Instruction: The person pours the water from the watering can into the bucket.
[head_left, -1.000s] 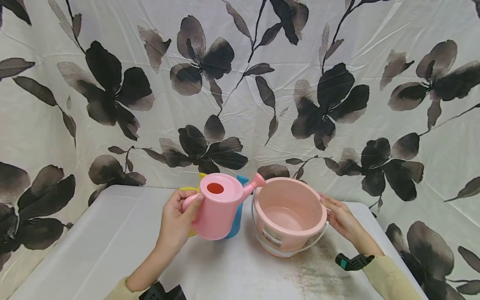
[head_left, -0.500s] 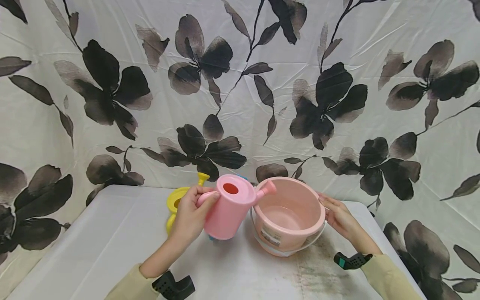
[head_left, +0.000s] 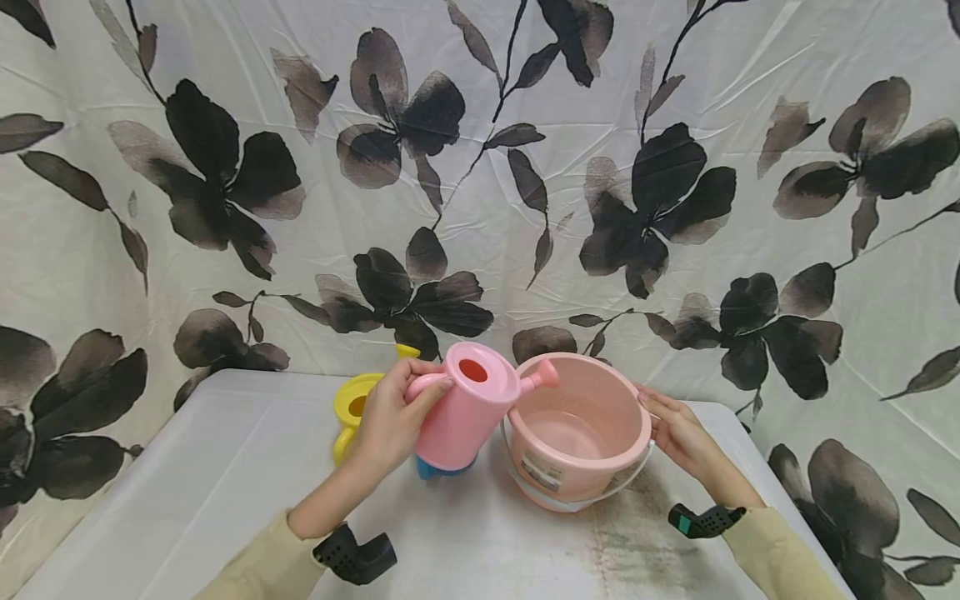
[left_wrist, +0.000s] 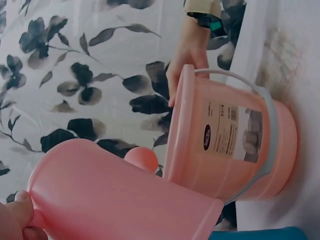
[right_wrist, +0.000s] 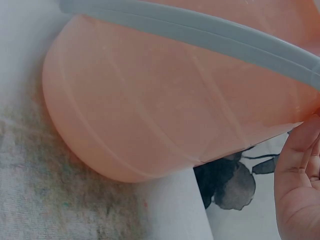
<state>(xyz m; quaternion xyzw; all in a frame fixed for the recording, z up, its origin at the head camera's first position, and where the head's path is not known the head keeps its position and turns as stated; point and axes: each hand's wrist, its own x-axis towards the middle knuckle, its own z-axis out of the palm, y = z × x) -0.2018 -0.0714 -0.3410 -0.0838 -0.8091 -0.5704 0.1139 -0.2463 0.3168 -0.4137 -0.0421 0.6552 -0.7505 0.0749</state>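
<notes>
My left hand grips the handle of a pink toy watering can, fingers and thumb wrapped round it. The can is raised, leaning to the right, and its pink spout overlaps the left rim of a pale pink bucket. The bucket stands upright on the table with its grey-white bail handle hanging down at the front. At the bucket's far right rim, my right hand holds the edge. A label shows on the bucket's side.
A yellow watering can stands behind my left hand, partly hidden. Beneath the pink can, part of a blue watering can shows. A white table has a stained patch; floral cloth hangs behind.
My left hand has carried the pink watering can to the right and tilted it more, its spout now over the bucket's rim. More of the yellow can shows. The right hand has stayed put.
</notes>
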